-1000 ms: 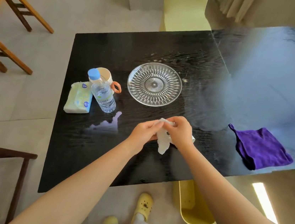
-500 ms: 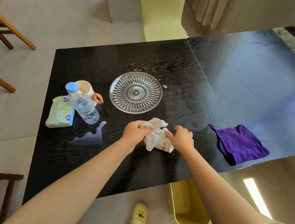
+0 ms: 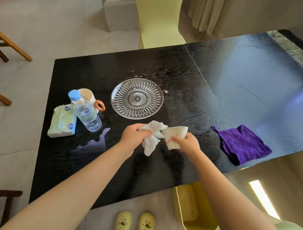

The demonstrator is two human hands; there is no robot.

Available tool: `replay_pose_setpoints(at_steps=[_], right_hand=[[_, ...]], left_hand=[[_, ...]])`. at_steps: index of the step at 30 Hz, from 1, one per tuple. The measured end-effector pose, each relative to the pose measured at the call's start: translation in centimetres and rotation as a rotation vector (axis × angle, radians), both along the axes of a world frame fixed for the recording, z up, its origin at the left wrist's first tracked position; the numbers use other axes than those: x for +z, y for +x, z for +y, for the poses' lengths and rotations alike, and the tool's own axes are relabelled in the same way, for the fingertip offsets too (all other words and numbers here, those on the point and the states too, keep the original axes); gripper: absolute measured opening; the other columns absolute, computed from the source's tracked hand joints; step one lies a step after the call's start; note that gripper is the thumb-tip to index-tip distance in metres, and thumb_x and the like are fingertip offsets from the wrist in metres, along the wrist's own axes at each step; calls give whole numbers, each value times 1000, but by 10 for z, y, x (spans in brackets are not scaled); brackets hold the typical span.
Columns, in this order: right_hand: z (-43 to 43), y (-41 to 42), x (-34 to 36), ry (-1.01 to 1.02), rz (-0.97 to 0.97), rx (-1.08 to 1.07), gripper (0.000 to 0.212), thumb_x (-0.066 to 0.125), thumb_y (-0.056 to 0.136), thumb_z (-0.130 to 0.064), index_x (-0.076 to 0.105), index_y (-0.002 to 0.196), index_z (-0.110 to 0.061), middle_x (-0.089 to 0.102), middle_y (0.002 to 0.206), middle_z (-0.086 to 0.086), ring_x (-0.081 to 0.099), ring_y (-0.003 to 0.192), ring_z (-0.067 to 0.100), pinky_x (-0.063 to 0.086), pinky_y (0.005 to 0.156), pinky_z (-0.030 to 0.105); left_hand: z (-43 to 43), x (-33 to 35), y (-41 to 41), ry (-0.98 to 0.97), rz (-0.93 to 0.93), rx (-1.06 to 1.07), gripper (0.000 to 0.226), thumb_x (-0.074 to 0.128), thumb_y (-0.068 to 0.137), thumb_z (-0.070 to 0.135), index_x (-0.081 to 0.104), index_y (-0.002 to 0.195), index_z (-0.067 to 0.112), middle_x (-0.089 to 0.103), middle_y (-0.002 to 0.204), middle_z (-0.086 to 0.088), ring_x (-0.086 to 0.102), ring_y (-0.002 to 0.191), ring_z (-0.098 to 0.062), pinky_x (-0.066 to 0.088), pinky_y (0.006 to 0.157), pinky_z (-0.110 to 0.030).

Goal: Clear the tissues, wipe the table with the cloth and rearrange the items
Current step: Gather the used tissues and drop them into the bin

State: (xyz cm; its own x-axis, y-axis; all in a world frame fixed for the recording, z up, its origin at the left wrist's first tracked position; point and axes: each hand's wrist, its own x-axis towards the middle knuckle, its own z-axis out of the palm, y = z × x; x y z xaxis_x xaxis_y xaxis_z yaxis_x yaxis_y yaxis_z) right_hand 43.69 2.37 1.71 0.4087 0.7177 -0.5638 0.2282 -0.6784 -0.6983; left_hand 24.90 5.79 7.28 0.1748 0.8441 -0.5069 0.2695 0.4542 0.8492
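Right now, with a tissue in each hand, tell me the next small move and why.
Probably carry both down to the yellow bin beside the table's near edge. The left hand holds a crumpled tissue, the right hand a flatter one; no others show.

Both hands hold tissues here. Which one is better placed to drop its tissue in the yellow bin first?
Right. The right hand with its folded tissue is nearer the yellow bin under the table's near edge; the left hand, gripping the crumpled tissue, would likely have to cross over.
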Motion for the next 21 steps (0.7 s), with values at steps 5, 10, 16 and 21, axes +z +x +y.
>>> replay_pose_setpoints(at_steps=[5,10,16,21], right_hand=[[4,-8,60,158,21,39,39,56,87,-33,61,108,0,68,106,16,66,95,27,57,86,46],[-6,-21,106,216,196,-7,40,33,98,-44,60,99,-14,66,101,7,62,94,20,55,89,40],[-31,-21,132,279,86,-13,52,48,90,-53,60,109,-7,64,112,15,63,91,17,55,77,28],[-58,-7,135,270,99,-106,42,61,84,-46,54,112,-16,63,107,4,65,96,18,59,79,28]], left_hand=[[5,28,17,30,-39,-107,28,67,84,13,64,112,10,68,109,-10,65,101,-25,56,86,-38],[9,50,29,128,-69,-114,24,71,81,17,63,103,12,69,104,-8,67,97,-23,57,85,-39],[5,61,38,250,-44,-263,21,70,81,20,65,98,8,70,96,-9,67,93,-23,57,78,-36],[-6,64,48,225,-121,-433,23,70,83,21,67,104,11,70,101,-6,65,96,-18,54,76,-26]])
